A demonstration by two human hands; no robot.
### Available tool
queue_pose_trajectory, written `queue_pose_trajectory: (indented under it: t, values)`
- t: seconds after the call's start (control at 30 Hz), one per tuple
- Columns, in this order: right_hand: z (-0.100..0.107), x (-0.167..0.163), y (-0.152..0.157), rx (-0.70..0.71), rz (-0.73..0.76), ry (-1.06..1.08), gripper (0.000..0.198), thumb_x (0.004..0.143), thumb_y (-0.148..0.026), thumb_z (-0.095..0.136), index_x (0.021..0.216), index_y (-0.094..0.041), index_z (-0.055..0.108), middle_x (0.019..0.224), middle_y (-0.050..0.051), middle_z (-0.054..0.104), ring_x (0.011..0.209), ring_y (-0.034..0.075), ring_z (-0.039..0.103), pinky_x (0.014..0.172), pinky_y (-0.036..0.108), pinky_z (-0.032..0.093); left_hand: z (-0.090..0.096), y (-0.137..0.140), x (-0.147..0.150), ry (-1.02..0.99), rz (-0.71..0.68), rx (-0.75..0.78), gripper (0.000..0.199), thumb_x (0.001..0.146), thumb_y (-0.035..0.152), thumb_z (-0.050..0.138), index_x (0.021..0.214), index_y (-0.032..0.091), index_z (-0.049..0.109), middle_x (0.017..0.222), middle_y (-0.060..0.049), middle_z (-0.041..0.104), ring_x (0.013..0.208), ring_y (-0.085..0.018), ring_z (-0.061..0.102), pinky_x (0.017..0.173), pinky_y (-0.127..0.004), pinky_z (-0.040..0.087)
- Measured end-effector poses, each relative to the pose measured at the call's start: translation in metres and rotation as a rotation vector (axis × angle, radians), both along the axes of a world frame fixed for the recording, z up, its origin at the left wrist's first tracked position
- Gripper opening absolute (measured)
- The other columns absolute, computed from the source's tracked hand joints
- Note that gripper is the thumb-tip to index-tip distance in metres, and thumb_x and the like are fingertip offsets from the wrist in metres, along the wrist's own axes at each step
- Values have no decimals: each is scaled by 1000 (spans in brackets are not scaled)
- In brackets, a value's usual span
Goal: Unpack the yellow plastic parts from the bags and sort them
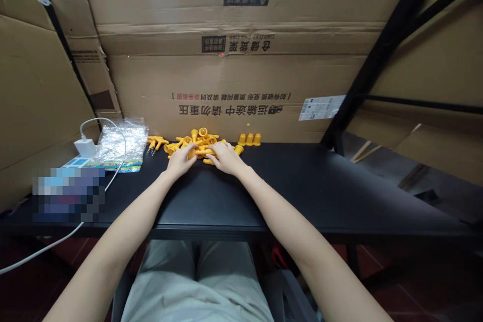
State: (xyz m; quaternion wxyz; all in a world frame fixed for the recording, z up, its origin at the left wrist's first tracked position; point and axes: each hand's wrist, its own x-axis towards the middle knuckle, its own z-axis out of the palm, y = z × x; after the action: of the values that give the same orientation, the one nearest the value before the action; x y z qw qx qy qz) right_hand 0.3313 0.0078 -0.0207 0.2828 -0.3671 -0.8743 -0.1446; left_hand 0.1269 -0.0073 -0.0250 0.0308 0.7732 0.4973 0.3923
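Note:
A pile of yellow plastic pieces (pixel 203 132), some cup-shaped and some with handles, lies at the back of the black table. My left hand (pixel 181 161) is at the pile's front left, fingers curled on a yellow plastic piece (pixel 202 151). From the right, my right hand (pixel 227 158) pinches at the same piece, thumb and fingers close together. My fingers partly cover it, so its full shape is hidden. Left of the pile lie yellow T-shaped handles (pixel 157 141) with thin metal spirals. Several yellow cups (pixel 249 139) stand in a row to the right.
A clear plastic bag (pixel 123 143) lies on the left beside a white charger (pixel 86 147) with a cable. In front of it is a blurred-out object (pixel 70 193). Cardboard (pixel 241 75) walls the back, and a black metal post (pixel 377 55) rises at right.

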Motion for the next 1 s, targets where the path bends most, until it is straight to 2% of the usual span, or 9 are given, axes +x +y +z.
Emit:
queue_pose_trajectory:
  t: [0.13,0.3,0.4,0.53,0.63,0.73,0.83,0.93,1.0]
  values:
    - [1,0,1,-12,-12,-1,24,94,-33,48,106,-16,61,101,13,66,98,25,56,92,41,36,1,-1,1,24,16,-13,31,80,24,57,110,24,62,96,-4,70,83,-21,64,75,-30,47]
    - [4,-1,1,45,-28,-1,19,92,-29,52,104,-18,61,98,12,66,97,26,55,91,42,33,0,2,1,-64,-3,-67,22,77,25,58,99,22,61,72,2,62,66,-16,58,69,-28,46]
    - [6,-2,1,84,-44,-26,16,92,-28,53,102,-19,61,98,11,66,97,26,55,93,43,30,-2,5,2,-207,-62,-193,19,75,25,60,93,21,58,60,6,54,51,-11,50,58,-25,45]
    - [7,-2,-1,133,-71,-72,12,91,-26,54,98,-19,62,99,11,66,100,27,54,97,45,27,-2,6,5,-454,-170,-449,24,74,26,65,94,20,54,49,10,49,31,-6,39,38,-19,35]
    - [7,-3,-1,171,-83,-92,11,92,-21,51,95,-20,61,103,11,66,101,26,54,97,45,27,0,4,7,-558,-223,-525,27,71,28,70,90,20,52,44,11,48,27,-6,40,34,-18,33]
    - [7,-3,0,197,-91,-81,15,92,-15,47,93,-19,61,107,11,65,101,25,54,97,44,27,3,3,9,-615,-255,-554,28,72,30,71,88,20,51,39,12,44,27,-6,38,36,-19,36]
    - [4,-2,3,186,-81,-65,15,91,-13,46,94,-18,59,105,12,65,99,24,55,95,41,29,4,2,10,-584,-237,-532,26,72,30,69,89,19,53,41,12,44,29,-5,38,40,-20,39]
    - [0,1,7,119,-57,-68,13,92,-17,48,98,-17,58,98,12,66,94,24,56,90,39,33,3,-1,10,-389,-145,-335,20,72,24,66,90,20,57,51,9,49,41,-8,45,49,-22,42]
    - [-4,4,9,66,-31,-78,16,92,-21,50,105,-17,58,100,13,66,97,26,57,89,40,35,2,-3,10,-209,-64,-181,21,72,22,63,93,21,60,58,5,55,52,-12,53,58,-26,46]
